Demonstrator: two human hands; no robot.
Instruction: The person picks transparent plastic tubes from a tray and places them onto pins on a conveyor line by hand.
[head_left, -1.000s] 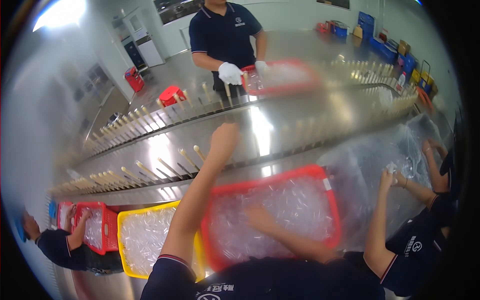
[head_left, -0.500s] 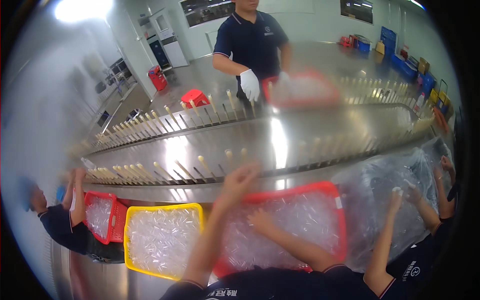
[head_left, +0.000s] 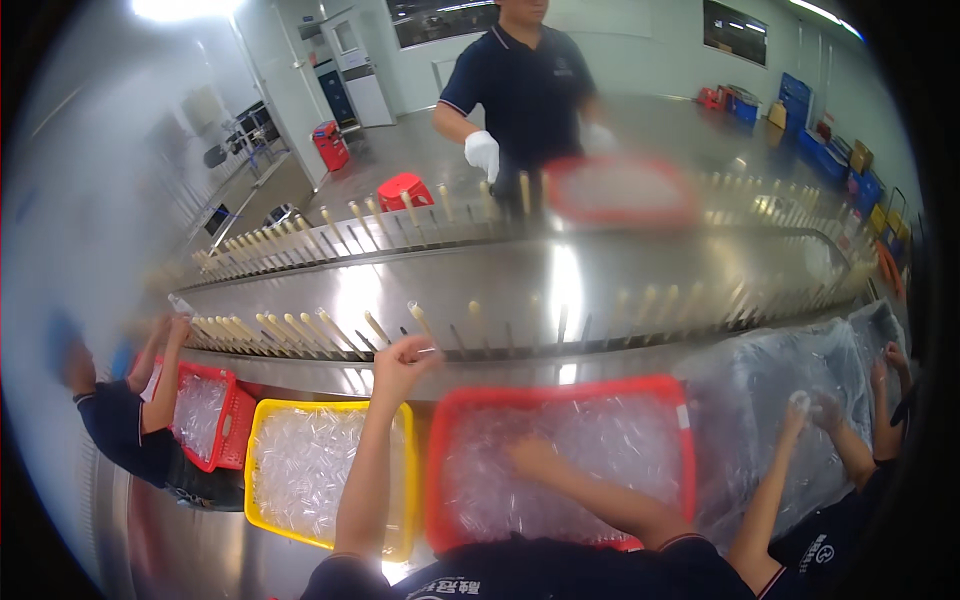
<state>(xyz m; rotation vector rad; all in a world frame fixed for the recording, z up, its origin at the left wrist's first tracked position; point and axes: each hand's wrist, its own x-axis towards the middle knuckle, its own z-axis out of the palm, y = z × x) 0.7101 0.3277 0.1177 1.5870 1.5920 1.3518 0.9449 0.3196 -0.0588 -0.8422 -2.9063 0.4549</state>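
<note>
A long metal counter (head_left: 460, 280) spans the middle of the frame. At lower centre sits a big red basket (head_left: 560, 391), with a smaller yellow basket (head_left: 408, 490) to its left. The left hand (head_left: 402, 360), near centre, has fingers drawn narrow by pale pegs (head_left: 375, 327); I cannot tell whether it grips anything. The blurred right hand (head_left: 535, 459) is over the red basket's contents, grip unclear. Small clear tubes (head_left: 625, 440) fill both baskets.
</note>
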